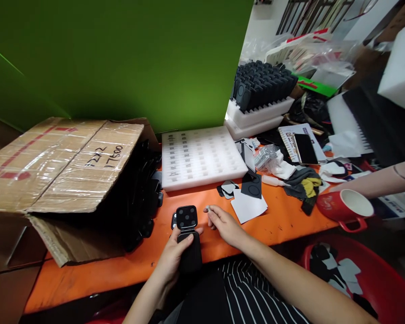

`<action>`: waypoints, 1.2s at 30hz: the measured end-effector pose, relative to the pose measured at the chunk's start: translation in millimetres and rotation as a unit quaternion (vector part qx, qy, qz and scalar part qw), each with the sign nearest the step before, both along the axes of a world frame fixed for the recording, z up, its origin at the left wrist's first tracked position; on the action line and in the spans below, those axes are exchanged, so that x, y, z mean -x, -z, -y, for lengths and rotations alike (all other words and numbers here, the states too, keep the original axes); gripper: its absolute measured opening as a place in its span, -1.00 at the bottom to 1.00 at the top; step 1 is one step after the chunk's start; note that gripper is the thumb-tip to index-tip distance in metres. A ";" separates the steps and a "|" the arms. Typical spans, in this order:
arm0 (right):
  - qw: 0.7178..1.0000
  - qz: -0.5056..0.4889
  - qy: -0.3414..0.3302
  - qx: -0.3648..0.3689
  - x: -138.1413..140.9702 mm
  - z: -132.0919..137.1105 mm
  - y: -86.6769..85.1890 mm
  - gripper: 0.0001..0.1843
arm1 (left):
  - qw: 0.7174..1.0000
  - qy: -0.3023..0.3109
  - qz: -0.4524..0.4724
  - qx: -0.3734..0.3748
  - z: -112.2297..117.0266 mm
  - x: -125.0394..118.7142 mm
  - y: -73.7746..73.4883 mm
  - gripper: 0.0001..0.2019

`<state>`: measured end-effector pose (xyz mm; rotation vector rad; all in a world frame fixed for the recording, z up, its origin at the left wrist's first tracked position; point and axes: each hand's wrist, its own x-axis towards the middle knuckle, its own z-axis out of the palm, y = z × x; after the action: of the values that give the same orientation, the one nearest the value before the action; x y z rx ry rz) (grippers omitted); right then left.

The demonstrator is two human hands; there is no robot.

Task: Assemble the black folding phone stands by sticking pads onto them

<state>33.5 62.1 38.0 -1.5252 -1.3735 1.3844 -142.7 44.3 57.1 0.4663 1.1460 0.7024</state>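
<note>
While in left hand (172,253), black device (193,253).

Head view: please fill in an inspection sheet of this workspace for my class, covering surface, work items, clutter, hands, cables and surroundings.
Surface: orange tabletop, with dark marks.
Work items: black folding item, its upper panel showing round spots; white foam tray; cardboard box holding black pieces.
Clutter: white paper, grey-and-yellow cloth, red mug.
Hands: left hand grips the folding item; right hand pinches what looks like a small pale piece.
Cables: nothing seen that is clearly one.
Surroundings: green panel behind; another person's arm at right.
</note>
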 end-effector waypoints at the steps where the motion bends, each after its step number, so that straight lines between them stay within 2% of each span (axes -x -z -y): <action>1: 0.998 0.043 -0.031 -0.024 -1.0 2.6 -8.1 -0.66 | 0.999 -0.001 -0.026 -0.024 -0.8 -1.7 2.0 -0.48; 5: 0.964 0.230 -0.108 -0.075 6.0 7.9 -34.4 -0.70 | 0.988 0.044 -0.089 -0.122 1.5 -9.1 16.8 -0.44; 11: 0.920 0.354 -0.147 -0.076 14.5 5.3 -42.0 -0.67 | 0.930 0.164 -0.219 -0.244 12.1 -8.5 30.6 -0.34; 15: 0.921 0.331 -0.191 -0.074 9.7 5.2 -45.5 -0.64 | 0.893 0.211 -0.276 -0.285 19.6 -7.2 31.3 -0.24; 19: 0.939 0.284 -0.181 -0.070 4.4 3.3 -41.5 -0.61 | 0.876 0.240 -0.294 -0.296 22.1 -9.1 29.6 -0.20; 25: 0.955 0.236 -0.159 -0.081 5.1 9.4 -33.3 -0.72 | 0.883 0.251 -0.275 -0.285 21.2 -14.7 28.3 -0.20; 29: 0.940 0.283 -0.170 -0.087 11.0 16.2 -39.1 -0.68 | 0.876 0.222 -0.307 -0.299 20.5 -20.1 26.1 -0.21; 32: 0.927 0.324 -0.171 -0.086 14.1 19.9 -43.7 -0.69 | 0.870 0.225 -0.320 -0.301 21.0 -21.0 25.5 -0.22; 36: 0.937 0.300 -0.163 -0.075 13.8 20.5 -42.7 -0.73 | 0.870 0.244 -0.315 -0.290 23.3 -19.4 25.0 -0.21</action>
<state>19.7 41.6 80.7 -1.7507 -2.1308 0.9846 -123.3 21.0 32.1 1.5311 1.3241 0.4349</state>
